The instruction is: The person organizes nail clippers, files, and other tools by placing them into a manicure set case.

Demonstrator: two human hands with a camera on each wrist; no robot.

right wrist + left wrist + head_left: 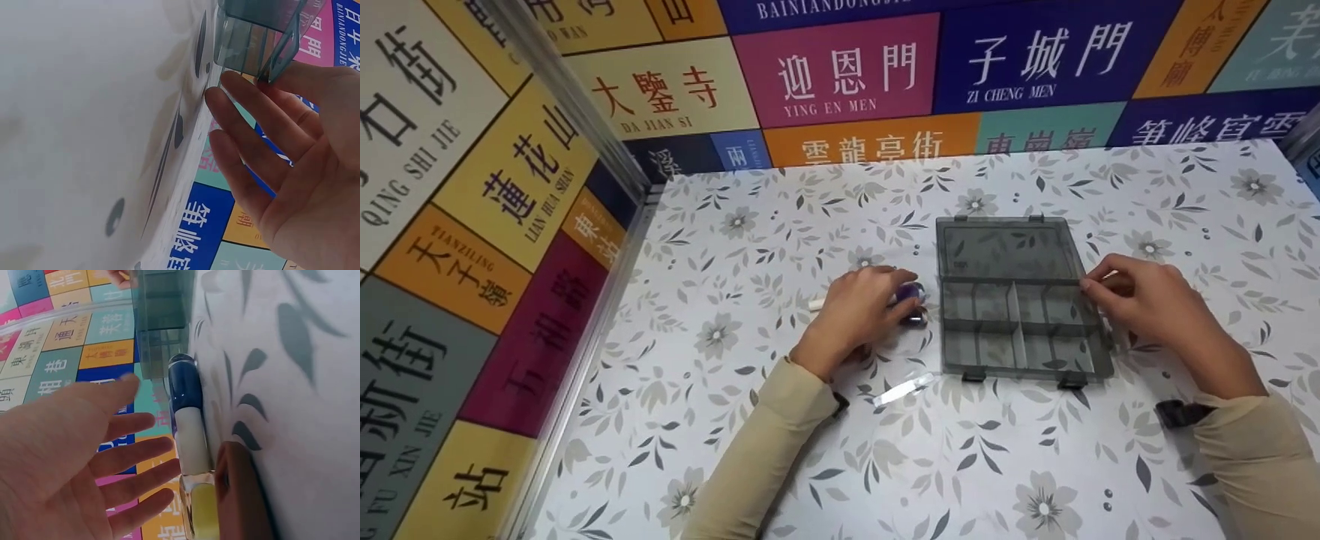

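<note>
A smoky-grey clear plastic compartment box [1020, 326] lies on the table with its lid [1005, 247] folded back. My right hand [1155, 304] pinches the box's right edge near the hinge with thumb and forefinger; the other fingers stay loose. Left of the box, my left hand [862, 304] rests over small bottles, mostly hiding them, its fingers [143, 453] spread and relaxed. A shiny blue-purple cap [911, 291] shows by its fingertips. In the left wrist view, a clear bottle with yellow contents [203, 509] and a white cap [191, 441] lies beside a dark blue rounded piece [184, 382].
A shiny pale strip [904, 390] lies on the table between the left forearm and the box. Leaf-patterned white cloth [720, 420] covers the table. Panels with coloured place-name signs stand at the back [840, 67] and left [502, 285].
</note>
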